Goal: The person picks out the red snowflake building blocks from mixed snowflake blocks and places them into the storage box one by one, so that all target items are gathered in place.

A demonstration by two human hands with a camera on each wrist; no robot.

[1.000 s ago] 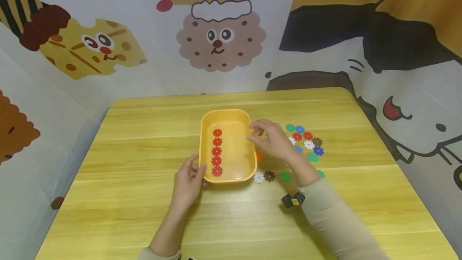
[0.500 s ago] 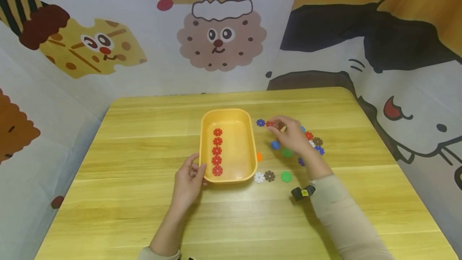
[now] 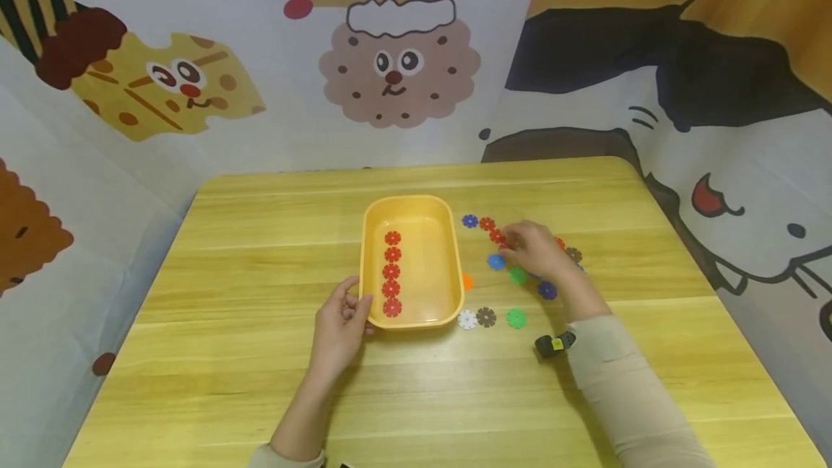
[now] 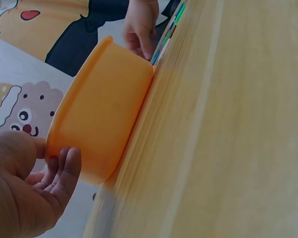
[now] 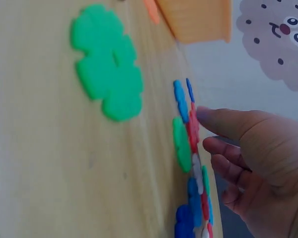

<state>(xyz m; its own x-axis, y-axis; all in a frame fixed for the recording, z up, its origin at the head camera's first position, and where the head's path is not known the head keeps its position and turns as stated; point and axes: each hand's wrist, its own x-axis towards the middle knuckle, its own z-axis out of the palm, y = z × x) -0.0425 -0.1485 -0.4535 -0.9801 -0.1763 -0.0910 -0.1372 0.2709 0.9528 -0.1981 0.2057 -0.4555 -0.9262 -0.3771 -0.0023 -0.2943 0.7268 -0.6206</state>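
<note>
A yellow tray (image 3: 448, 266) sits mid-table with a column of several red flower discs (image 3: 391, 273) along its left side. My left hand (image 3: 354, 305) grips the tray's near-left corner, thumb on the rim; the left wrist view shows the left hand (image 4: 54, 166) curled round the tray (image 4: 102, 114). My right hand (image 3: 510, 244) lies over loose discs right of the tray, its fingertips touching a red disc (image 3: 497, 235). In the right wrist view the right hand (image 5: 208, 131) has its thumb straight toward the red disc (image 5: 193, 124) and holds nothing.
Loose discs lie right of the tray: blue (image 3: 469, 221), red (image 3: 486, 223), blue (image 3: 496, 261), green (image 3: 517, 275), purple (image 3: 547, 290), orange (image 3: 466, 282), white (image 3: 466, 319), brown (image 3: 485, 317), green (image 3: 516, 318). Cartoon-printed cloth walls surround the wooden table (image 3: 260, 381).
My right hand left the tray's right rim and moved right onto the loose discs, uncovering a blue and a red disc behind it. The left hand and the tray stayed put.
</note>
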